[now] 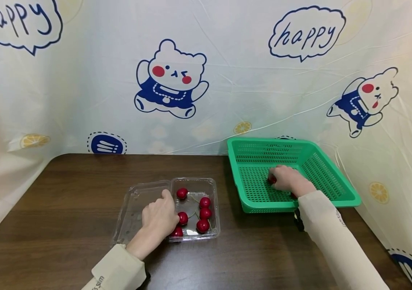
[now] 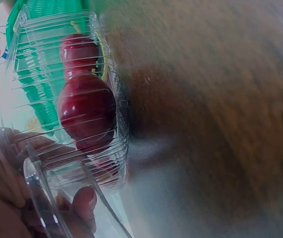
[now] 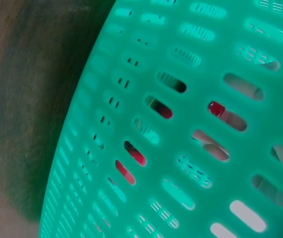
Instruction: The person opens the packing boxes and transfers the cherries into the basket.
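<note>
A clear plastic clamshell box [image 1: 217, 213] lies with its lid [image 1: 132, 209] folded back to the left. Several red cherries with green stems, such as one cherry [image 1: 182, 193], sit inside it. My left hand [image 1: 158, 217] holds the box by its hinge side; in the left wrist view the thumb [image 2: 84, 203] shows through the plastic. Inside the green basket [image 1: 240, 189], my right hand [image 1: 286, 178] pinches a dark red cherry [image 1: 272, 179] near the basket floor. The right wrist view sees mostly the slotted basket wall, with fingers [image 3: 233, 120] and red patches behind the slots.
Another cherry [image 1: 293, 195] lies in the basket, partly hidden under the right wrist. Box and basket stand apart on the brown wooden table [image 1: 64, 209]. Behind them hangs a pale printed curtain [image 1: 227, 80], close against the basket's far rim.
</note>
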`<control>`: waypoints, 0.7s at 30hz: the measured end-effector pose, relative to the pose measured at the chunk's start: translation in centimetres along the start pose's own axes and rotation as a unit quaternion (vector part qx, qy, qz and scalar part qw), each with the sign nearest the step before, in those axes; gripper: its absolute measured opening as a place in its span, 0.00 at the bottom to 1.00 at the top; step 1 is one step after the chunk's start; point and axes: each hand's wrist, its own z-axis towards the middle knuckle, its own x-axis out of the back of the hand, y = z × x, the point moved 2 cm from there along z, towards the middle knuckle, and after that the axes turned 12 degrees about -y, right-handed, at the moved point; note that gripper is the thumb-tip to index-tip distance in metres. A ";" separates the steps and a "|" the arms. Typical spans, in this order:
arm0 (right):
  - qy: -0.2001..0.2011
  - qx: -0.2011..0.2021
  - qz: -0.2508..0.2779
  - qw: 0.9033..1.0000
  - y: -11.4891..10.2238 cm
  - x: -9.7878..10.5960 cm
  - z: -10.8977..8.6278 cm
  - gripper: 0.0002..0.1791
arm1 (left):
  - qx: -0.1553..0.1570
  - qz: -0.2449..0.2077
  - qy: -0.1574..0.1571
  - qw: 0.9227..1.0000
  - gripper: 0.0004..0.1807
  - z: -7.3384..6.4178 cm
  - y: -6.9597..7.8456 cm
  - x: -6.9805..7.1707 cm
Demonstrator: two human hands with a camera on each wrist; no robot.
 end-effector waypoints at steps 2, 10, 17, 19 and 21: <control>0.001 -0.001 0.000 1.000 0.1 -0.1 0.0 0.08 | 0.001 0.000 0.000 1.000 0.15 0.0 0.0 0.0; 0.001 -0.005 -0.007 1.000 0.3 -0.4 0.3 0.11 | 0.002 -0.002 -0.005 1.000 0.15 0.0 0.0 0.0; 0.003 -0.004 -0.005 1.000 0.0 -0.2 0.0 0.11 | 0.001 -0.004 -0.001 1.000 0.15 -0.1 0.0 0.1; 0.003 -0.003 -0.003 1.000 0.0 -0.2 -0.1 0.11 | 0.000 -0.003 0.000 1.000 0.15 -0.2 0.0 0.1; 0.004 -0.001 -0.003 1.000 0.0 -0.1 -0.2 0.11 | -0.001 -0.003 0.001 1.000 0.15 -0.2 -0.1 0.1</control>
